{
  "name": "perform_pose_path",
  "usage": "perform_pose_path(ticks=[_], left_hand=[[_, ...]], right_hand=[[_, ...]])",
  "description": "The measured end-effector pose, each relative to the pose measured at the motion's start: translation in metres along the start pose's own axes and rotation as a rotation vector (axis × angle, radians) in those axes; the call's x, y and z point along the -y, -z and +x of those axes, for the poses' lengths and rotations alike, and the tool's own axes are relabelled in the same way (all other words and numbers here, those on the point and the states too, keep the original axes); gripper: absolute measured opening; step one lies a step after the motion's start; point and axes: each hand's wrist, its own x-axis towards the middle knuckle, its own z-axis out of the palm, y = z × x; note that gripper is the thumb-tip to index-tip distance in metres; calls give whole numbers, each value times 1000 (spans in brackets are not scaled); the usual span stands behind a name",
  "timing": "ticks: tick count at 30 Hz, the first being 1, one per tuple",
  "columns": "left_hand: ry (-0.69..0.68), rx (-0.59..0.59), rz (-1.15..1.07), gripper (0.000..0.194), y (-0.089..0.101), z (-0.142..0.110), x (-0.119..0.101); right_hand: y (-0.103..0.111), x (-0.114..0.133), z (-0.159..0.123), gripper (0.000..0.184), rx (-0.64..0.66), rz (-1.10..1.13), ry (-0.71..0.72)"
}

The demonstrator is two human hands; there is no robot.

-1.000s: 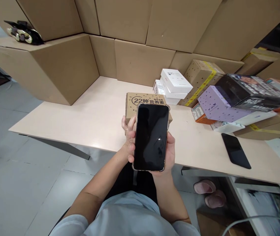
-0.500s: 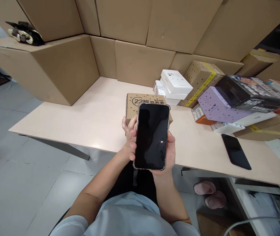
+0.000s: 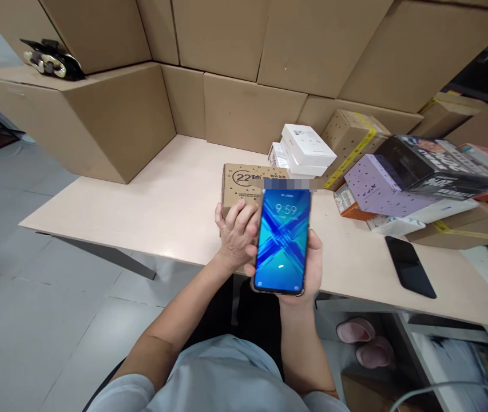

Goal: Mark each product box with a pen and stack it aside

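Observation:
My right hand grips a smartphone in a clear case, its fingertips wrapped round to the left edge. The phone's screen is lit, with a blue lock screen that reads 9:59. Close beside the phone's left edge, my left hand has its fingers apart and holds nothing. Whether it touches the phone or the box behind it I cannot tell. Behind both hands, a small brown cardboard box marked "22" lies on the table, partly covered by the phone.
White boxes are stacked at the back of the table. To the right are a purple box, a black box and a second phone, dark-screened. Large cardboard boxes wall the back and left. Pink slippers lie below.
The phone's screen has gone from black to lit. My right hand and the phone have shifted right. My left hand has moved slightly right, and more of it shows.

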Motion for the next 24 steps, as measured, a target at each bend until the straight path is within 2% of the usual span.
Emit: perform_pose_path(ticks=[2,4,7,9,10,12,15,17,20,22,24], left_hand=[[-69,-89,18,39,7,8,-5],[-122,-162,53,39,13,16,-8],[-117,-175,87,37,23,26,-6],[-65,-149,95,35,29,31,-5],[-30,-133,101,34,32,34,-6],[44,-98,128,38,36,39,-11],[47,-20,161,49,37,45,-26],[-33,74,147,50,34,49,-36],[-117,214,132,49,29,56,-42],[-116,271,153,49,28,63,-35],[-80,311,187,49,30,72,-18]], right_hand=[[12,12,-12,70,-99,-112,118],[30,25,-25,69,-285,-248,308],[65,42,-43,63,-740,-648,570],[92,51,-51,65,-1008,-1089,592],[103,55,-54,67,-1078,-1310,541],[122,59,-58,69,-1138,-1656,352],[134,59,-56,67,-1162,-1919,22],[135,58,-52,67,-1160,-2002,-116],[136,59,-45,69,-1141,-2029,-203],[139,62,-43,71,-1144,-2012,-234],[144,65,-42,71,-1144,-1993,-264]])
